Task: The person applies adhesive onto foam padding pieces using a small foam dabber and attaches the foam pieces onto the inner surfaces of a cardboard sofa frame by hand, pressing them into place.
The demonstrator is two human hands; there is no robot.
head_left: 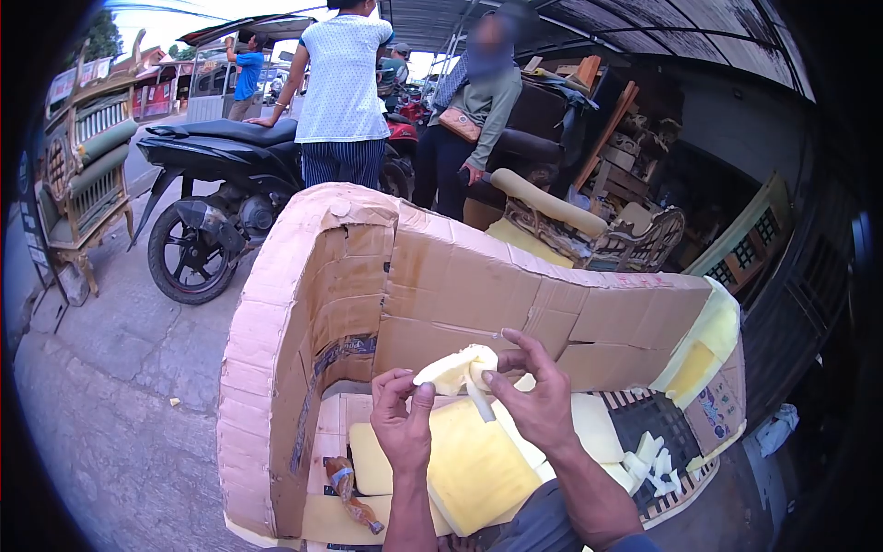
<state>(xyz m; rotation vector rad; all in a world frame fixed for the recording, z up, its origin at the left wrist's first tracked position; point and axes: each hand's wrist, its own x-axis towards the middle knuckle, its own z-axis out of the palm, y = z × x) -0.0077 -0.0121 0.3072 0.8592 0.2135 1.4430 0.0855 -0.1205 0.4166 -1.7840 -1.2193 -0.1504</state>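
Observation:
My left hand (403,423) pinches the left end of a pale yellow piece of foam (451,370) between thumb and fingers. At its right end my right hand (536,400) grips the same piece, with the index finger raised. A thin whitish strip (480,402) hangs down beside the right thumb. Both hands are above a thick yellow foam slab (483,465) lying on the seat of a sofa frame. Cardboard lines the frame's curved backrest (469,285). Small foam offcuts (655,465) lie on dark webbing (648,423) at the seat's right.
A brown crumpled wrapped bundle (348,492) lies at the seat's left. Yellow foam (704,359) covers part of the right armrest. Behind the backrest are a black motorcycle (230,175), two people standing close, and a carved sofa frame (589,230). Another chair frame (97,175) stands at far left.

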